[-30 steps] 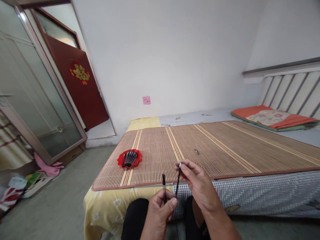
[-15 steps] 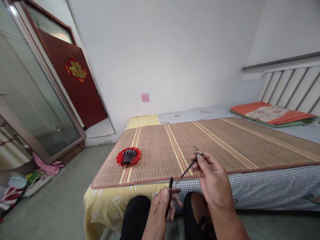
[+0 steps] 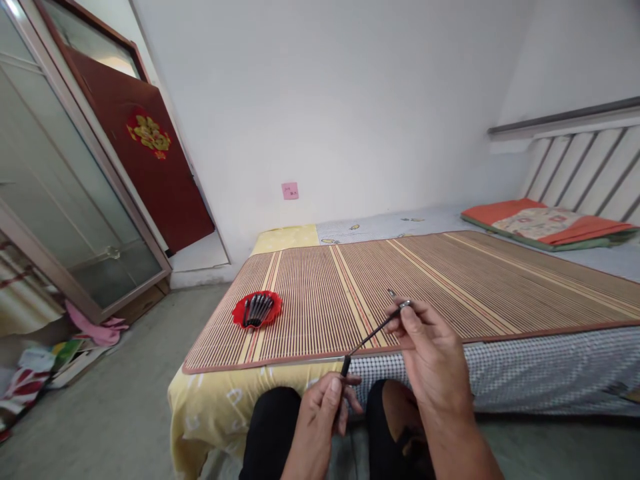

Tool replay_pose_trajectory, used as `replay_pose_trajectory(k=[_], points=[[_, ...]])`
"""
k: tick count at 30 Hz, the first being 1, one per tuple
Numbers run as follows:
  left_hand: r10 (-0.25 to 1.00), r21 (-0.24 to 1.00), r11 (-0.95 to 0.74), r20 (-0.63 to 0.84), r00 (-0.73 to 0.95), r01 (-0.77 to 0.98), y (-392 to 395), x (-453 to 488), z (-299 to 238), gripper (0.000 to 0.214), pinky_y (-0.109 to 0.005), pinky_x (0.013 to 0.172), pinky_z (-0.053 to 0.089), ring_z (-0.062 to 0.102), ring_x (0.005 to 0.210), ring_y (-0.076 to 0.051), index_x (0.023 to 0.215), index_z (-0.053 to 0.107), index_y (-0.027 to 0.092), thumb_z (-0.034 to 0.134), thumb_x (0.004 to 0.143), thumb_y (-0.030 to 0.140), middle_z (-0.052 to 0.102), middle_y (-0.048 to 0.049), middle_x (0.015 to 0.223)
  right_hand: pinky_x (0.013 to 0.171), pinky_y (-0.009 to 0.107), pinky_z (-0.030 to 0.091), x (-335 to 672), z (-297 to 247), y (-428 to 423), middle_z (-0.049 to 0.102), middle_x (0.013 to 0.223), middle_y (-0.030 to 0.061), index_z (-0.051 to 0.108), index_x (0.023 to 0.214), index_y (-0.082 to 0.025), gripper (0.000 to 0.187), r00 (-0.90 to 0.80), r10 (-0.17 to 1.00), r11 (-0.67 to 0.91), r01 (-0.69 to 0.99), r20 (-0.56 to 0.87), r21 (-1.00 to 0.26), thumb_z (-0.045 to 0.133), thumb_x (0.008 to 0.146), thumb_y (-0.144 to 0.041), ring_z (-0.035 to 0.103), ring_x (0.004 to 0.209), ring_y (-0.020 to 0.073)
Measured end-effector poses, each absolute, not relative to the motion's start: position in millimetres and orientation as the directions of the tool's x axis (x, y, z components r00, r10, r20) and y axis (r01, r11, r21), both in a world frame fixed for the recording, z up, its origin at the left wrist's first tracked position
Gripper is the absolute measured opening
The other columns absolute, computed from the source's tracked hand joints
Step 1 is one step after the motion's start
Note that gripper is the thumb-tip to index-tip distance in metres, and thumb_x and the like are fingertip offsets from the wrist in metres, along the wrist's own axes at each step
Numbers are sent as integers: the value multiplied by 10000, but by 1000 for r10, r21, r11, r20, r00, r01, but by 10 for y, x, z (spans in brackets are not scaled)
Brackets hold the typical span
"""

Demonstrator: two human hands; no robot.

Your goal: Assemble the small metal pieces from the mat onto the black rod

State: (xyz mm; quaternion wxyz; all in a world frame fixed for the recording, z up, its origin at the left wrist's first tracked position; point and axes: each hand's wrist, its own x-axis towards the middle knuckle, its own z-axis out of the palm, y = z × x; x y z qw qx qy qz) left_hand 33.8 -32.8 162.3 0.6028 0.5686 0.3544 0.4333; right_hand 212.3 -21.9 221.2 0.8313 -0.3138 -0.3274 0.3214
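My left hand (image 3: 325,407) is closed around a slim black tube that looks like a pen barrel (image 3: 345,367), its upper end sticking out past my thumb. Between thumb and fingers my right hand (image 3: 430,340) pinches a thin dark rod like a pen refill (image 3: 375,331), which has a shiny silver part (image 3: 404,305) at the pinched end. The rod slants down to the left, its tip at the barrel's upper end; whether it is inside cannot be made out. A small metallic tip (image 3: 391,292) pokes out beyond my right fingers.
Left on the striped mat (image 3: 310,300) sits a red scalloped dish (image 3: 237,313) holding several slim black-and-grey pens or pen parts (image 3: 259,309). The mat covers a bed with yellow and checked cloth (image 3: 225,400). A folded orange-and-green quilt (image 3: 545,223) lies at the right.
The rod's tip has come to the barrel's upper end, where a small gap showed before. My right hand has shifted slightly right; the left hand has barely moved.
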Motion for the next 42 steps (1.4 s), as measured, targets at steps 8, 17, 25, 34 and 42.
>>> replay_pose_trajectory(k=[8,17,25,34,42], points=[[913,992,-63,100,396,-107,-309,349,1569,579,-257,598,315,404,543,-92,1035,757,115,483,996,623,639,-37,753,658,194,548,2168,2189,-193,732,886,20,786,942,-217,201,565,756,580,-342,331,-739,859,812,-352,627,666,79],[905,991,-97,126,405,-92,-272,351,1564,557,-250,572,311,416,546,-91,1020,769,131,499,993,617,635,-34,750,683,188,557,2234,2170,-210,724,877,15,789,977,-233,195,528,765,567,-282,368,-774,827,847,-373,625,680,81],[901,992,-50,96,424,-120,-278,353,1550,550,-242,542,276,399,517,-76,1011,760,122,513,988,614,647,-40,735,707,258,567,2279,2135,-343,735,985,33,757,1068,-259,150,475,735,602,-130,484,-787,734,938,-329,653,734,125],[932,986,-28,86,352,-166,-309,336,1628,485,-223,536,299,402,533,-73,922,750,131,666,898,607,637,-28,731,714,284,571,2304,2183,-414,733,978,45,756,1066,-248,160,472,719,619,-104,509,-779,734,933,-334,647,736,142],[959,981,-51,100,264,-185,-329,313,1661,388,-215,556,338,427,588,-98,864,745,166,818,775,536,614,-2,699,695,229,564,2303,2213,-401,712,928,14,767,1038,-253,168,479,741,605,-174,470,-777,761,915,-368,636,709,106]])
